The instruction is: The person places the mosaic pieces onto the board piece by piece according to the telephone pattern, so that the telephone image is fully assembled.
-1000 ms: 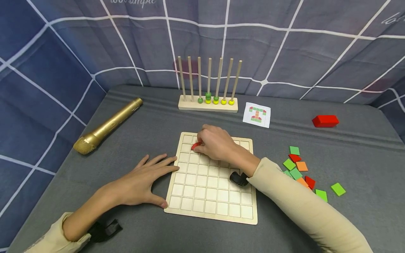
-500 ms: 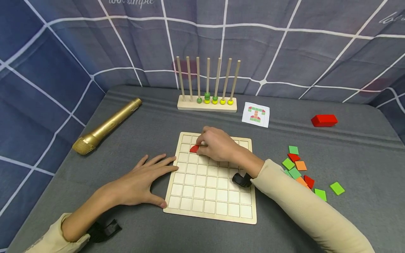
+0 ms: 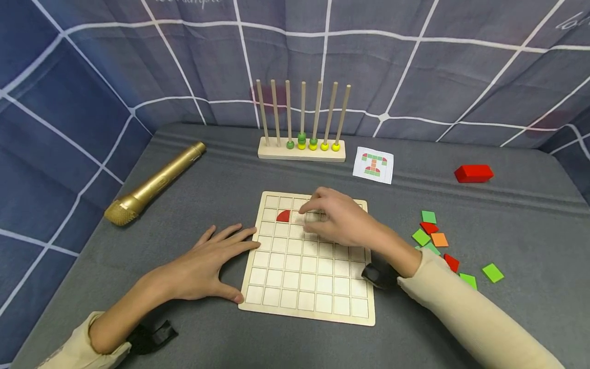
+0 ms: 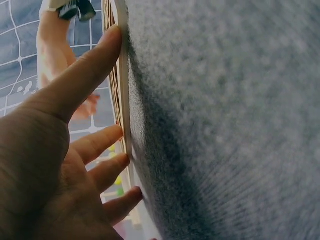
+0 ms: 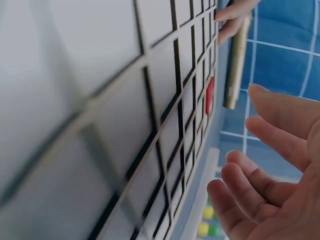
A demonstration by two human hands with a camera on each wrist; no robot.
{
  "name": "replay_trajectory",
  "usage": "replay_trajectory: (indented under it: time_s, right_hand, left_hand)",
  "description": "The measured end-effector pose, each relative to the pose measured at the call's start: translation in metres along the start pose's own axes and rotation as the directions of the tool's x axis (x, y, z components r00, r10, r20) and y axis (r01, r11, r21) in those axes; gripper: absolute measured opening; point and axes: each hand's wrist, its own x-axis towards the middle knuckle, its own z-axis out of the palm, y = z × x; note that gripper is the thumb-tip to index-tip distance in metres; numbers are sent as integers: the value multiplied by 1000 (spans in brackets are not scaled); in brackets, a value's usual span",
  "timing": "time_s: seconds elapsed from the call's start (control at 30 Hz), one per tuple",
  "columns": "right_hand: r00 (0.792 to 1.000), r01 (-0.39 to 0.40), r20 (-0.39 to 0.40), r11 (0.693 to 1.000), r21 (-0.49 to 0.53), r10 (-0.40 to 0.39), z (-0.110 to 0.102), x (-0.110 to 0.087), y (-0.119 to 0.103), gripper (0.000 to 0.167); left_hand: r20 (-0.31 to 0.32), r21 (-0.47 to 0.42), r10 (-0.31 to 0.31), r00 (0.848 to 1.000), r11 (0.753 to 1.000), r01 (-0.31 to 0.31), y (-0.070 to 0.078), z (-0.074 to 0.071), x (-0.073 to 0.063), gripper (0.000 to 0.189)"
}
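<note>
A wooden grid board [image 3: 292, 263] lies on the grey cloth, with a red quarter-round tile [image 3: 283, 216] in one of its upper left squares. My left hand [image 3: 203, 270] is spread flat at the board's left side, fingertips and thumb touching its edge; the left wrist view shows the thumb [image 4: 85, 75] along that edge. Over the upper right of the board hovers my right hand [image 3: 343, 218], thumb and fingers apart with nothing between them. In the right wrist view that hand's fingers [image 5: 260, 187] are loosely bent, away from the red tile [image 5: 209, 95].
Several green, red and orange tiles [image 3: 439, 239] lie scattered right of the board. Behind it stand a peg rack [image 3: 301, 152] with beads and a pattern card [image 3: 373, 165]. A red block [image 3: 473, 173] is at back right, a gold microphone [image 3: 156, 183] at left.
My right hand has let go of the red tile and drawn back to the right, its fingers parting. The tile now lies fully visible on the board. My left hand has stayed put.
</note>
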Motion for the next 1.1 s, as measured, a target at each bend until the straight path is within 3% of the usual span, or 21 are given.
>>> replay_trajectory:
  time_s: [0.17, 0.37, 0.57, 0.87, 1.1]
  right_hand:
    - [996, -45, -80, 998, 31, 48, -18, -47, 14, 25]
    - [973, -145, -170, 987, 67, 154, -36, -107, 47, 22]
    - [950, -216, -221, 975, 40, 220, -44, -150, 71, 23]
    - [955, -251, -153, 967, 31, 253, -46, -175, 81, 23]
    - [946, -268, -195, 963, -17, 259, -47, -174, 89, 22]
  left_hand:
    - [0, -2, 5, 1000, 1000, -5, 0, -1, 0, 104]
    - [12, -17, 4, 1000, 1000, -4, 1, -2, 0, 102]
    - [18, -14, -1, 1000, 1000, 1, 2, -2, 0, 102]
    - [17, -8, -4, 1000, 1000, 4, -1, -1, 0, 103]
    - [22, -6, -10, 1000, 1000, 10, -1, -1, 2, 103]
